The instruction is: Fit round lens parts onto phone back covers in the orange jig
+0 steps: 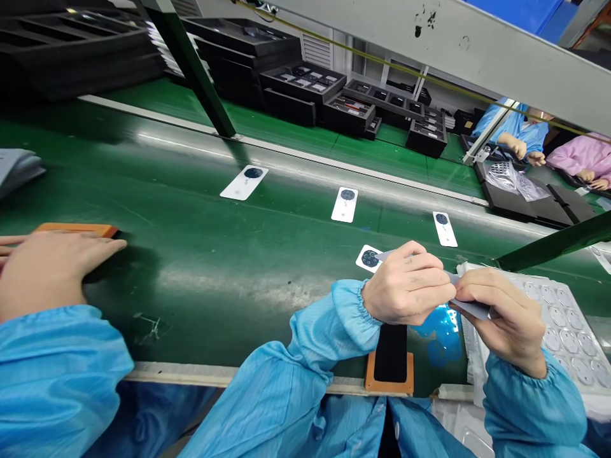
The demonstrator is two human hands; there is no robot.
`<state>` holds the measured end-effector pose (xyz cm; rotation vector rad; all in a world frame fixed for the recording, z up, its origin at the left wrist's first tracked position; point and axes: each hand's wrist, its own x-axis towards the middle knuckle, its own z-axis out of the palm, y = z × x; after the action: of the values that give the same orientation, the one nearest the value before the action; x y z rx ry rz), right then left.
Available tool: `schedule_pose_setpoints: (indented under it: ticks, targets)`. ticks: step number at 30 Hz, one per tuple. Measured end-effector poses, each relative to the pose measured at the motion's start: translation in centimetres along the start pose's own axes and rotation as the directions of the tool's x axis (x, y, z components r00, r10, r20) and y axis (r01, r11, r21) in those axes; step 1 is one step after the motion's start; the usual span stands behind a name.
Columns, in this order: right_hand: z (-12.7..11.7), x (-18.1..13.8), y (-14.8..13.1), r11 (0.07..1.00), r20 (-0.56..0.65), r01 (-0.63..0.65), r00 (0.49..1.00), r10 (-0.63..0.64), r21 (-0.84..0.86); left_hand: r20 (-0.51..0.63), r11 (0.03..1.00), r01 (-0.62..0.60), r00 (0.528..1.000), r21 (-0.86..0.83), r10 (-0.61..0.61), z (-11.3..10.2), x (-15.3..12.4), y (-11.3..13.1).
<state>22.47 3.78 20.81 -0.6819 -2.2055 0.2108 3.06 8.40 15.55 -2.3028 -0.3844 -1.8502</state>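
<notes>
I log one thin grey sheet (471,308), above the green bench (200,273), pinched by left hand (409,284) and right hand (508,312); apparent step, two-handed handling; next calls for even grip.

Head camera: above the near edge of the green worktop (200,273)
Head-view facing: forward, down across it
Head-view range: close

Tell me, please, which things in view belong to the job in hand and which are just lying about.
Likely the job:
- grey sheet, between left hand and right hand
- white panels
- black-topped orange stand

Likely just lying about:
- black trays
- clear plastic bag
</notes>
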Motion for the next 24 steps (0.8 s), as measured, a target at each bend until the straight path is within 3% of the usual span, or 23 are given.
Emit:
schedule_pose_setpoints:
  ticks: [6, 8, 10, 11, 12, 14, 16, 18, 20, 21, 24]
  targets:
    - [0.3, -0.3, 0.1, 0.998, -0.037, -0.057, 0.998, 0.057, 0.013, -0.002, 0.999, 0.015, 1.0, -0.043, -0.015, 0.0, -0.1, -0.3]
    - [0.7, -1.1, 0.2, 0.988, -0.092, -0.141, 0.985, 0.146, 0.056, 0.122, 0.994, 0.091, 0.989, -0.06, -0.083, -0.4, 0.0, -0.1]
    - [1.3, -2.7, 0.1, 0.944, -0.148, -0.307, 0.935, 0.323, 0.123, 0.348, 0.968, 0.246, 0.913, -0.058, -0.211, -0.7, 0.3, 0.5]
    - [1.7, -3.8, 0.0, 0.895, -0.156, -0.413, 0.885, 0.438, 0.169, 0.491, 0.94, 0.339, 0.827, -0.042, -0.276, -0.7, 0.4, 0.9]
    - [2.2, -5.1, -0.1, 0.824, -0.143, -0.52, 0.819, 0.556, 0.227, 0.633, 0.905, 0.424, 0.704, -0.01, -0.323, -0.6, 0.6, 1.3]
    - [3.4, -8.2, -0.4, 0.625, -0.055, -0.691, 0.654, 0.754, 0.363, 0.85, 0.838, 0.541, 0.408, 0.068, -0.332, 0.3, 0.4, 1.9]
    - [4.9, -11.5, -0.9, 0.385, 0.098, -0.784, 0.487, 0.868, 0.487, 0.964, 0.783, 0.609, 0.111, 0.127, -0.242, 1.8, -0.6, 2.3]
    - [6.5, -14.4, -1.4, 0.138, 0.271, -0.827, 0.329, 0.905, 0.546, 0.984, 0.724, 0.666, -0.132, 0.179, -0.122, 3.5, -2.6, 2.7]
    - [8.0, -16.8, -2.0, -0.047, 0.399, -0.844, 0.202, 0.895, 0.534, 0.955, 0.682, 0.692, -0.296, 0.237, -0.032, 4.7, -4.9, 3.1]
    - [8.7, -17.7, -2.3, -0.103, 0.434, -0.851, 0.155, 0.888, 0.516, 0.938, 0.675, 0.687, -0.346, 0.268, -0.02, 5.2, -5.9, 3.3]
    - [10.0, -19.4, -2.5, -0.141, 0.44, -0.866, 0.099, 0.893, 0.479, 0.912, 0.693, 0.639, -0.405, 0.333, -0.064, 6.0, -7.9, 3.8]
